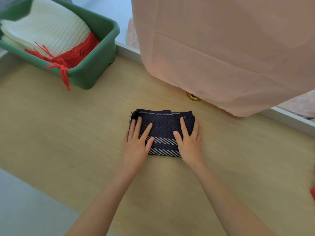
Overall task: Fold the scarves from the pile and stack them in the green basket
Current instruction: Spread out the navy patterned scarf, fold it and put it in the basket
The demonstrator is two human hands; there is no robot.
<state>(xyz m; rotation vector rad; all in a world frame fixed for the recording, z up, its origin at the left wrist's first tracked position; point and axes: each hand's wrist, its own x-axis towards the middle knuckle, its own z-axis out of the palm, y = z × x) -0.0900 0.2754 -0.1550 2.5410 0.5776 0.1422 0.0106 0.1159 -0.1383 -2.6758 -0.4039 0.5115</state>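
A navy scarf [163, 128] with a zigzag weave and white striped bands lies folded into a small rectangle in the middle of the wooden table. My left hand [136, 142] presses flat on its left part with straight fingers. My right hand [189, 140] presses flat on its right part. The green basket [97, 65] stands at the back left and holds a folded white knitted scarf [46, 31] on top of a red one [76, 53]. Red fringe hangs over the basket's front rim.
A large pale pink cloth [221, 48] hangs over the back right of the table [68, 133]. A small brass ring [193, 97] peeks out under it. Something red [313, 193] shows at the right edge. The table's front edge runs diagonally at lower left.
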